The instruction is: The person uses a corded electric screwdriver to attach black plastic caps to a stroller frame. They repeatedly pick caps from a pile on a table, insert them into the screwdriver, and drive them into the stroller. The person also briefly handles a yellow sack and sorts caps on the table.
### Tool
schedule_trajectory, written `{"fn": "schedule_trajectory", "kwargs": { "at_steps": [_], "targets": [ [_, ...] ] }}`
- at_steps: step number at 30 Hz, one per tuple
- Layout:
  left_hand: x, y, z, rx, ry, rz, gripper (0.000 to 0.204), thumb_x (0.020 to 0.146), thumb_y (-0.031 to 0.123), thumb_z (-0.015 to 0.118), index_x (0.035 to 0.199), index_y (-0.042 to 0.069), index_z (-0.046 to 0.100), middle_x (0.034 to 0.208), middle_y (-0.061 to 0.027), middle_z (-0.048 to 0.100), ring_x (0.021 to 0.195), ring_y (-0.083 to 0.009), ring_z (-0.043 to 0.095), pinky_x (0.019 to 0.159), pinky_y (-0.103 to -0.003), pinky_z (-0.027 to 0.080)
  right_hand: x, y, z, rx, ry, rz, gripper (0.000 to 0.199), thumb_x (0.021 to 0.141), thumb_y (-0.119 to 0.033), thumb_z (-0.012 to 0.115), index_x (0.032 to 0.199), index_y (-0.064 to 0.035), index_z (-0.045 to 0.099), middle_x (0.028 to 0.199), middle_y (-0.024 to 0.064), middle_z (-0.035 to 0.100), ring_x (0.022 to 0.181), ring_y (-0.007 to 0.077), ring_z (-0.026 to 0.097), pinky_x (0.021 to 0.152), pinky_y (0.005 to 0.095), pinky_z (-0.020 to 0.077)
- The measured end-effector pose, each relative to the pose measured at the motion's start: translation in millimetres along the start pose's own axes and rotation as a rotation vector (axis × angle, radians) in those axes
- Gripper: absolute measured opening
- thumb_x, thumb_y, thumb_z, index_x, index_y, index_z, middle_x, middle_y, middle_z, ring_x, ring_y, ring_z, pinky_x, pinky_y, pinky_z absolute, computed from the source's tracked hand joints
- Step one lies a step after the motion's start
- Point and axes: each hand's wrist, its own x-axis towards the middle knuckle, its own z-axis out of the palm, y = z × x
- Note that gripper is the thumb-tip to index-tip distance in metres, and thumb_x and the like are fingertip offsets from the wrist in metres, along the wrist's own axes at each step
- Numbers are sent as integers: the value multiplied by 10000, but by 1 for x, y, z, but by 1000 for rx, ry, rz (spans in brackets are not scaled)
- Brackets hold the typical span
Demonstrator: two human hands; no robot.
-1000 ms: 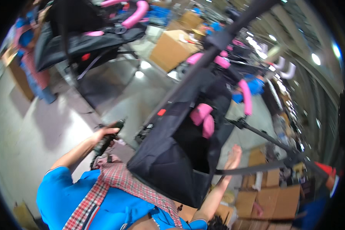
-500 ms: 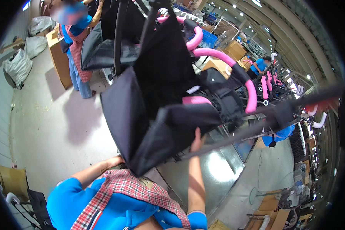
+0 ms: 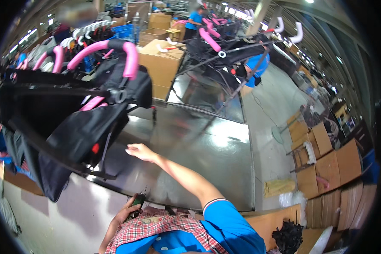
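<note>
My left hand [image 3: 122, 215] is low by the near table edge, wrapped round a dark green and black power screwdriver [image 3: 137, 200] whose thin bit points away from me. My right hand [image 3: 141, 152] hangs over the metal tabletop [image 3: 190, 169], fingers curled together; whatever they may hold is too small to see. Left of it, apart from the hand, stands a stroller [image 3: 78, 127] with black fabric, a dark frame and a pink foam-covered bumper bar [image 3: 132, 63]. A red piece [image 3: 95, 148] shows low on its frame.
Another stroller frame [image 3: 224, 55] stands at the table's far end, with a person in blue [image 3: 258, 63] bent behind it. Cardboard boxes [image 3: 158, 72] sit beyond the table; more cartons [image 3: 326, 165] are stacked at right. A black bundle [image 3: 287, 235] lies near right.
The view has swung right. Both hands have come off the stroller, which now stands farther left. The screwdriver now shows in my left hand, and my right hand is over the table.
</note>
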Motion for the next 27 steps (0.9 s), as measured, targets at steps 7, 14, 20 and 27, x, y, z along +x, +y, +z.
{"fn": "schedule_trajectory", "kwargs": {
  "at_steps": [7, 14, 20, 27],
  "targets": [
    [93, 31, 42, -159, 10, -108, 810, 916, 273, 655, 1581, 167, 204, 933, -124, 638, 749, -180, 626, 637, -301, 520, -136, 148, -274, -16, 636, 438, 237, 899, -229, 703, 1096, -98, 713, 894, 18, 715, 704, 100, 626, 579, 258, 505],
    [164, 74, 106, -198, 53, -445, 826, 918, 248, 656, 1590, 175, 180, 962, -111, 611, 815, -203, 620, 692, -309, 514, -153, 109, -608, -826, 1477, 258, 448, 883, -275, 719, 1197, 22, 607, 1106, 199, 679, 1039, 350, 652, 915, 425, 497],
    [190, 71, 112, -166, 146, -456, 773, 965, 241, 599, 1588, 111, 161, 1065, -103, 612, 878, -185, 613, 784, -288, 483, -108, -104, -848, -879, 1792, -260, 859, 769, -322, 806, 1370, 139, 401, 1368, 295, 504, 1281, 397, 492, 1104, 427, 356],
    [185, 74, 127, -187, 240, -447, 792, 959, 230, 624, 1589, 119, 157, 1070, -87, 608, 878, -181, 613, 775, -282, 496, -100, -119, -813, -348, 1430, -248, 390, 825, -362, 770, 905, -2, 641, 852, 45, 633, 798, 166, 575, 757, 339, 456]
  ]
}}
